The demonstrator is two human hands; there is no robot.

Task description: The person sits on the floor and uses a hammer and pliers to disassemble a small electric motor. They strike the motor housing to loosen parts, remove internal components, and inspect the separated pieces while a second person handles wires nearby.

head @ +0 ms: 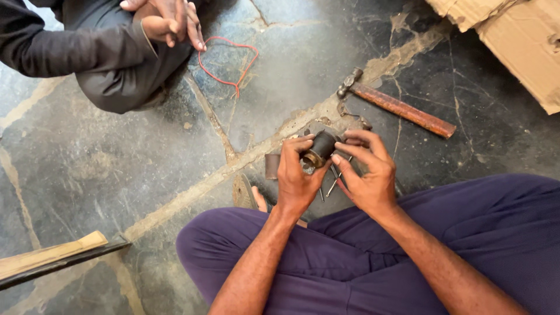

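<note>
I sit cross-legged on a stone floor in purple trousers. My left hand point(296, 175) grips a small dark metal cylinder point(321, 148) with a brassy open end. My right hand point(366, 172) touches the same cylinder from the right, thumb at its rim and fingers curled over its top. Thin nails or pins point(333, 185) lie on the floor just under my hands. A short rusty metal sleeve point(272, 166) stands on the floor to the left of my left hand.
A hammer point(396, 107) with a rusty handle lies beyond my hands. A red wire loop point(227, 61) lies near another seated person's hands point(170, 20) at the top left. Cardboard point(519, 35) fills the top right corner. A wooden strip point(52, 256) lies at the lower left.
</note>
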